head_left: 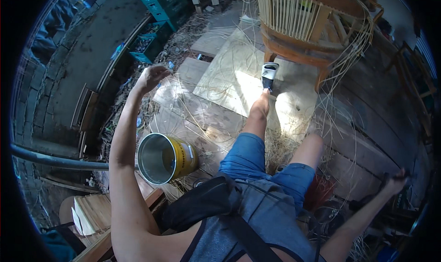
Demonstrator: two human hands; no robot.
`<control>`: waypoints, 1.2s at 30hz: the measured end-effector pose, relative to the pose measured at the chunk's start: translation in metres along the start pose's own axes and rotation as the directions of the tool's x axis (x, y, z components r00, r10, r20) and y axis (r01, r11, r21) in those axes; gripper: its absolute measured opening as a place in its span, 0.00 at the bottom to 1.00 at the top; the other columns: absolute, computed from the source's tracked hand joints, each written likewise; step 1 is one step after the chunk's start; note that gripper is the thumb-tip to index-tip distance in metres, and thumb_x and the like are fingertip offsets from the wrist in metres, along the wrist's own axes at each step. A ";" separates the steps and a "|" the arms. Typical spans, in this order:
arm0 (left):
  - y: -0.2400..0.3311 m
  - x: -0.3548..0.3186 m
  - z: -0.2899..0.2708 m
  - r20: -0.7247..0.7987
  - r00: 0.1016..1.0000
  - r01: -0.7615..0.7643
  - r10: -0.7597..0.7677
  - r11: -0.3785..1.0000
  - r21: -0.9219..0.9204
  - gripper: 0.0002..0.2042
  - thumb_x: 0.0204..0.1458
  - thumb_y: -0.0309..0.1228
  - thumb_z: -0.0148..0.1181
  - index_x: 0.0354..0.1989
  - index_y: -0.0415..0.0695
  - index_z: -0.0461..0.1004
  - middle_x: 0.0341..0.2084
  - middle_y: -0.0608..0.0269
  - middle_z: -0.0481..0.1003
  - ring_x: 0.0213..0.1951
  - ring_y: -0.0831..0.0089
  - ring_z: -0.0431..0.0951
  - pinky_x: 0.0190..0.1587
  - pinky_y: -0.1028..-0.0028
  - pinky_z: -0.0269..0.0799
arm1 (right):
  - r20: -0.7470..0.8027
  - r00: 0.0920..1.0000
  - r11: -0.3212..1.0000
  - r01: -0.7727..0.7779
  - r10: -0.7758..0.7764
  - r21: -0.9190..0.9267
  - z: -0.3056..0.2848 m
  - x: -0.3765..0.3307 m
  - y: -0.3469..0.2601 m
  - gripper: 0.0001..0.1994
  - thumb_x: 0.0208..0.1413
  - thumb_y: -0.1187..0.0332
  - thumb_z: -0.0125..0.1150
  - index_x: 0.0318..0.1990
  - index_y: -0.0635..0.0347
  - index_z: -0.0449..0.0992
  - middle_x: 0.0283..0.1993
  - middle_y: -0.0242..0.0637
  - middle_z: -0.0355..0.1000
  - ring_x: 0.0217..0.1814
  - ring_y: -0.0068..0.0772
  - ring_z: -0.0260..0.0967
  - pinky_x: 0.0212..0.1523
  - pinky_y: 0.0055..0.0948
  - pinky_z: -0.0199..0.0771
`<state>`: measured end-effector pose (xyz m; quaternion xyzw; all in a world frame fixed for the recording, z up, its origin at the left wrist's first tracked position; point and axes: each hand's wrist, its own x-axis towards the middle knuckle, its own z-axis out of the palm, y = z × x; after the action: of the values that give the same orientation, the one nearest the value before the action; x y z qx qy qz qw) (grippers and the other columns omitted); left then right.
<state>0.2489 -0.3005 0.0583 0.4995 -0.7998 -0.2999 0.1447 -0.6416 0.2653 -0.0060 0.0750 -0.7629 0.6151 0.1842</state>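
My left hand [154,78] is raised at arm's length over the floor's left side, fingers bent and pressed together. Whether a thin strand is pinched in them is too small to tell. Far out to the right, my right hand [396,184] is closed beside something dark that I cannot make out. Ahead stands a wooden chair [294,55] with pale cane strands [289,9] woven across its frame; loose ends hang from its right side. Below my left hand, an open yellow metal bucket [183,161] rests tilted in view beside my left forearm.
Loose strands lie over the plywood sheet [225,73] and floorboards [358,138]. Green crates [161,4] are stacked at the far left. A grey pipe [59,158] runs along the left. My outstretched foot in a shoe [269,73] is beside the chair leg.
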 end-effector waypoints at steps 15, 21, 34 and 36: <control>0.326 0.016 0.227 0.613 0.600 -0.388 0.514 0.857 -0.339 0.06 0.51 0.24 0.56 0.29 0.33 0.77 0.22 0.60 0.77 0.29 0.77 0.75 0.36 0.75 0.72 | 0.958 0.229 0.641 -0.765 0.174 0.067 0.088 -0.378 -0.191 0.14 0.61 0.56 0.53 0.38 0.58 0.76 0.18 0.23 0.61 0.13 0.14 0.54 0.12 0.19 0.52; 0.365 -0.031 0.248 0.555 0.487 -0.125 0.674 0.683 -0.720 0.24 0.45 0.21 0.65 0.51 0.39 0.62 0.40 0.61 0.71 0.42 0.73 0.73 0.48 0.74 0.69 | 0.974 0.198 0.663 -0.716 -0.108 0.219 0.071 -0.351 -0.235 0.18 0.63 0.55 0.50 0.38 0.64 0.76 0.22 0.30 0.71 0.16 0.18 0.64 0.13 0.18 0.57; 0.242 0.022 0.139 0.009 0.944 -0.267 0.329 0.780 -0.567 0.05 0.54 0.25 0.56 0.37 0.39 0.76 0.25 0.62 0.73 0.28 0.73 0.72 0.36 0.76 0.69 | 0.811 0.581 0.607 -0.620 -0.070 0.497 -0.034 -0.131 -0.151 0.18 0.65 0.57 0.44 0.40 0.64 0.73 0.29 0.41 0.74 0.26 0.26 0.74 0.10 0.15 0.61; 0.278 0.010 0.142 0.000 0.891 -0.390 0.453 0.766 -0.512 0.06 0.54 0.25 0.56 0.38 0.39 0.76 0.26 0.61 0.74 0.29 0.72 0.72 0.37 0.76 0.69 | 0.804 0.595 0.689 -0.581 -0.005 0.434 -0.054 -0.123 -0.090 0.18 0.65 0.56 0.45 0.39 0.64 0.73 0.27 0.39 0.74 0.23 0.22 0.71 0.10 0.14 0.60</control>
<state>-0.0294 -0.1724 0.1207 0.2327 -0.7936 -0.4859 0.2827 -0.4872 0.2825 0.0392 0.2477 -0.4979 0.7752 -0.2996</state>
